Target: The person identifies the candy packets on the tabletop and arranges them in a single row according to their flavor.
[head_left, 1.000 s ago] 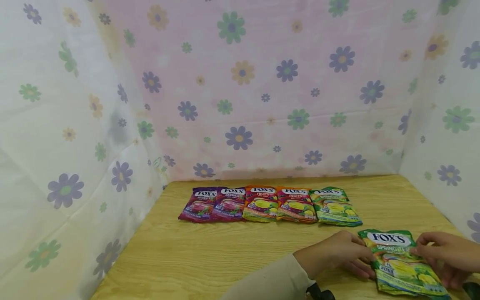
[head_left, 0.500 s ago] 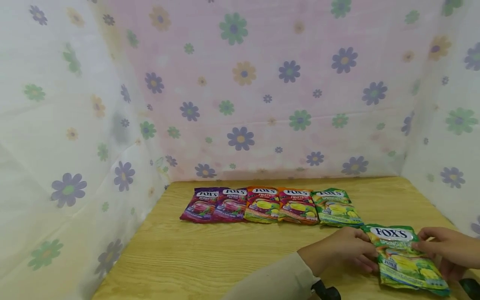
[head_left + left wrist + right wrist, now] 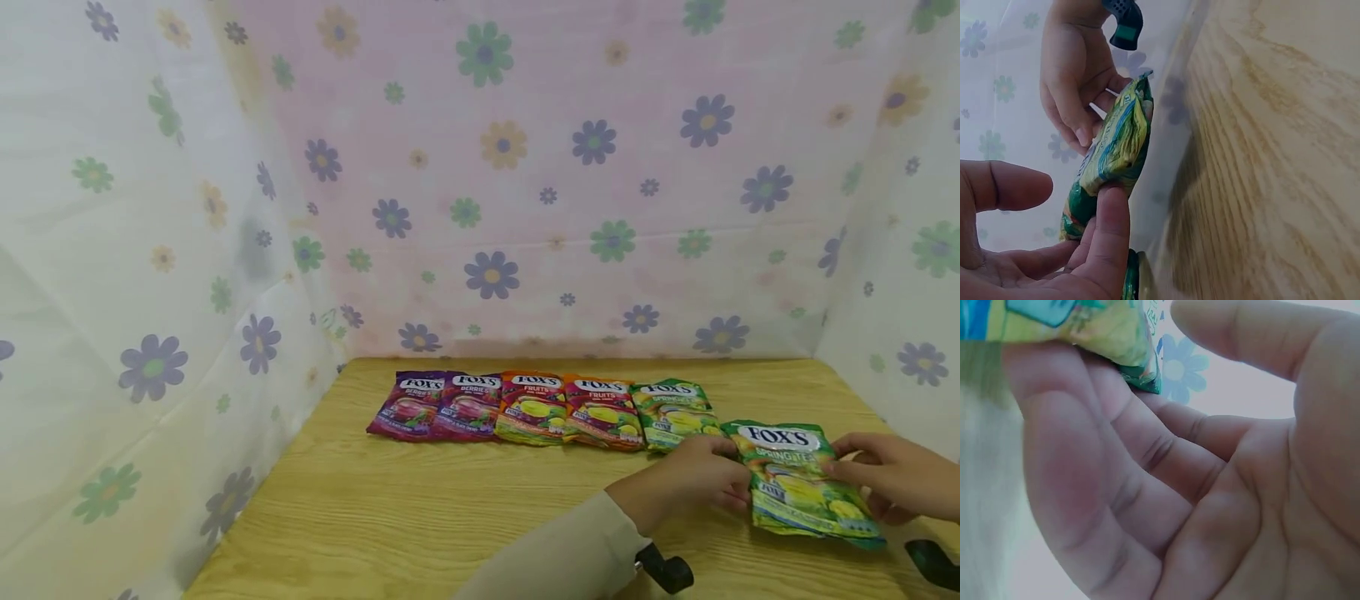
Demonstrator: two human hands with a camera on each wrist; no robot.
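Observation:
A green FOX'S Spring Tea candy bag (image 3: 798, 483) is held tilted just above the table at the right. My left hand (image 3: 701, 479) holds its left edge, fingers beneath the bag; in the left wrist view the thumb (image 3: 1019, 186) stands off its face. At the right edge, my right hand (image 3: 896, 471) grips it with the thumb on the front and the fingers behind. Another green candy bag (image 3: 671, 408) lies behind my left hand, which covers its lower right corner. In the right wrist view, only a corner of the held bag (image 3: 1116, 334) shows above the fingers.
Left of the lying green bag, two orange-red Fruits bags (image 3: 531, 408) and two purple Berries bags (image 3: 408, 408) lie in one row, edges overlapping or touching. Flowered cloth (image 3: 525, 250) walls in the wooden table (image 3: 390, 517) at the back and both sides.
Both hands have moved the held green bag away from me, up off the table and towards the row's right end. The row of bags keeps its arrangement; the head view has shifted slightly.

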